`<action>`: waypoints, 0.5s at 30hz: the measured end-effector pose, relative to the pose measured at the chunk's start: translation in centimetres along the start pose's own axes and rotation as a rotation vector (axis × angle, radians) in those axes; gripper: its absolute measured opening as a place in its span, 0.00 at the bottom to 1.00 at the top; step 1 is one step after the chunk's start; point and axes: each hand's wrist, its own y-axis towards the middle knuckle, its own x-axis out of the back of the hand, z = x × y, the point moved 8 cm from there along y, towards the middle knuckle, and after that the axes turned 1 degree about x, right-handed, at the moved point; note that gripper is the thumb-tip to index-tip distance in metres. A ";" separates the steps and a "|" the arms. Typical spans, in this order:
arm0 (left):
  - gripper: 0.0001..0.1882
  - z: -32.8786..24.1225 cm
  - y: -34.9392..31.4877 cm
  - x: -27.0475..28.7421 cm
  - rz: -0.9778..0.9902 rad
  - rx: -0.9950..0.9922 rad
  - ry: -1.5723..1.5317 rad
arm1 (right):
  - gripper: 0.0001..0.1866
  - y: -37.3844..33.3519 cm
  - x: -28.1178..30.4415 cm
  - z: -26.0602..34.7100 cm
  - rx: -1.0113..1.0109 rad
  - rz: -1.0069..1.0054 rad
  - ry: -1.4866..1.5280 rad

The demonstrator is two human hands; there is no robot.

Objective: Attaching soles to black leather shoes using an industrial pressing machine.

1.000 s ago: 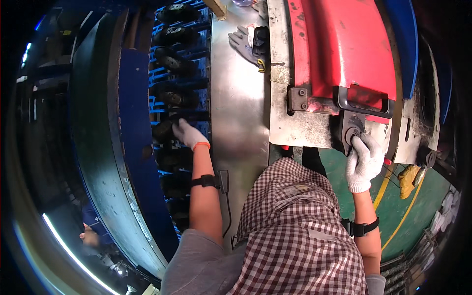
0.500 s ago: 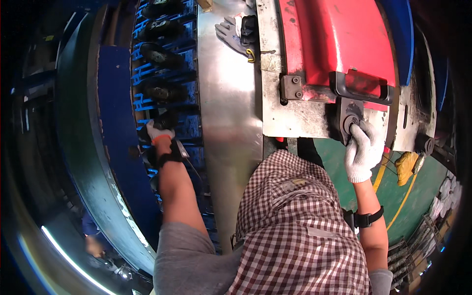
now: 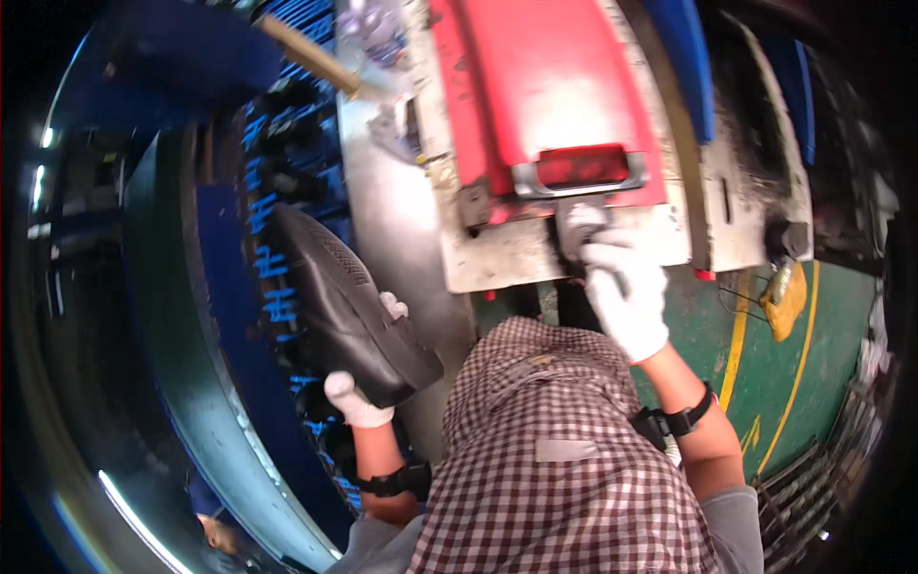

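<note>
Smooth black shoe point(image 3: 335, 306) pinched by white-gloved left hand point(image 3: 359, 402) above left edge of silver metal counter point(image 3: 392, 210); white-gloved right hand point(image 3: 626, 295) blurred, grip unclear.

You stand in a factory workshop. The red machine point(image 3: 564, 91), the blue rack point(image 3: 279, 306) and the green floor point(image 3: 760, 373) with yellow lines point(image 3: 735, 344) show this to you.

Left one of the hands point(image 3: 360, 406) partly behind black shoe point(image 3: 335, 306), red cover point(image 3: 559, 91) cropped above
</note>
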 end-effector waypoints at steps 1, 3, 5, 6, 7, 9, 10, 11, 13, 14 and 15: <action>0.66 -0.2 0.2 -2.4 0.069 -0.002 0.065 | 0.21 0.7 -0.4 1.4 0.043 0.092 0.091; 0.67 1.0 0.8 -8.5 0.193 -0.022 0.137 | 0.32 1.8 -0.9 4.3 0.031 0.302 0.334; 0.65 3.8 1.6 -13.8 0.304 0.068 0.112 | 0.46 1.8 -1.6 6.2 -0.047 0.491 0.618; 0.64 5.3 1.7 -15.8 0.338 0.120 0.095 | 0.52 1.4 -1.6 6.6 -0.073 0.575 0.739; 0.61 6.0 1.5 -16.7 0.371 0.172 0.144 | 0.52 1.4 0.1 5.2 -0.171 0.504 0.758; 0.53 8.7 3.4 -16.4 0.403 0.267 0.428 | 0.52 0.9 3.3 2.2 -0.373 0.277 1.003; 0.51 10.0 4.6 -18.3 0.363 0.249 0.656 | 0.51 0.3 5.2 -0.4 -0.352 0.112 0.965; 0.51 10.1 4.7 -24.2 0.457 0.125 0.602 | 0.49 -0.3 7.0 -2.6 -0.393 -0.001 0.979; 0.58 9.5 5.1 -28.1 0.515 -0.072 0.698 | 0.45 -0.3 12.3 -6.1 -0.442 -0.148 0.715; 0.61 9.1 5.5 -30.4 0.568 -0.128 0.750 | 0.42 -0.1 15.4 -7.8 -0.458 -0.191 0.425; 0.61 8.6 6.0 -32.5 0.582 -0.195 0.770 | 0.40 0.3 17.8 -10.0 -0.467 -0.240 0.208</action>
